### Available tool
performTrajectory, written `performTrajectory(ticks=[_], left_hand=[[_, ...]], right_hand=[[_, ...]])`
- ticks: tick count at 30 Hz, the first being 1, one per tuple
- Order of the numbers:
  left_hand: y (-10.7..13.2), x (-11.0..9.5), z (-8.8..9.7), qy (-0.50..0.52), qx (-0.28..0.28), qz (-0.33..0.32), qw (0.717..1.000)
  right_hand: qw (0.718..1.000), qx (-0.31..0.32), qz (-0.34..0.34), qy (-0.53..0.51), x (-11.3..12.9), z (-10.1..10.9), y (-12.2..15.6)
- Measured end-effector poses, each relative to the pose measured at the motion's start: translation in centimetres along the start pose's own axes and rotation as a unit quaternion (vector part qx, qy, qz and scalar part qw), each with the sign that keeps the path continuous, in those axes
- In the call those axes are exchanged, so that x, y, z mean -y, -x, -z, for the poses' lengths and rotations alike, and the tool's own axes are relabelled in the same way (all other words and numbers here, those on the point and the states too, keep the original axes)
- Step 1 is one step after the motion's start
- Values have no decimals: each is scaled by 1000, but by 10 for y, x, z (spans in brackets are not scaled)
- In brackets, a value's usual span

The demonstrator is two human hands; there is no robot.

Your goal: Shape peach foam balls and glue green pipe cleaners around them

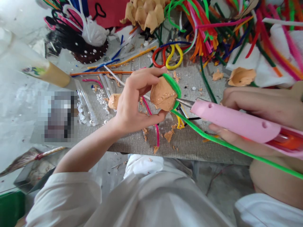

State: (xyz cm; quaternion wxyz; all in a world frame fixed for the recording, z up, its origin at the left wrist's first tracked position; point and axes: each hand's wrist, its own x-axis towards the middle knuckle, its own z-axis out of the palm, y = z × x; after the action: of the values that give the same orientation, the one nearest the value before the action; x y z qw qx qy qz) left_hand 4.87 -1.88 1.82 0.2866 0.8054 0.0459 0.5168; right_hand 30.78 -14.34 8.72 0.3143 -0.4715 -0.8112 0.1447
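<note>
Foam petal [163, 94], orange, light, soft, easily dented: held at its edges in the left hand [134, 101]. Green pipe cleaner [172, 82], springy, edges it. Right hand [251, 102]: clenched around pink hot glue gun [234, 119], nozzle at petal.

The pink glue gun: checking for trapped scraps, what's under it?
Below the nozzle end of the pink glue gun, a yellow pipe cleaner and black strip lie on the grey mat; its body hides the rest.
</note>
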Motion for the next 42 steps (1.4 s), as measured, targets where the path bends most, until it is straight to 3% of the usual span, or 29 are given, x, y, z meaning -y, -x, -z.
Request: performTrajectory(ticks=[3,6,8,10,13,16,20,27,28,36,42], left_hand=[[-1,-1,-1,7,-2,-26,1000],[0,-9,-2,3,-10,85,996],[1,-16,-1,-1,-17,121,993],[0,-21,0,-26,10,145,989],[-4,-27,-3,-65,100,182,976],[-8,-30,-11,-63,129,177,974],[-6,-25,-14,-67,101,162,979],[-2,-13,-1,-21,-19,74,997],[-2,-13,-1,-7,-15,120,993],[0,-6,-1,-19,-7,48,999],[-1,-12,-1,-28,-8,89,996]], right_hand=[[1000,-3,2,-2,1,-1,1],[1000,7,5,0,2,0,1],[1000,11,-2,3,3,1,0],[1000,23,-2,10,5,3,-2],[999,31,-7,14,8,3,-4],[1000,14,-25,6,10,1,-3],[1000,20,-20,13,9,-1,-1],[998,53,-4,20,3,2,1],[998,59,-10,19,3,2,1],[999,41,6,0,4,0,-1],[999,36,3,16,9,-1,-5]])
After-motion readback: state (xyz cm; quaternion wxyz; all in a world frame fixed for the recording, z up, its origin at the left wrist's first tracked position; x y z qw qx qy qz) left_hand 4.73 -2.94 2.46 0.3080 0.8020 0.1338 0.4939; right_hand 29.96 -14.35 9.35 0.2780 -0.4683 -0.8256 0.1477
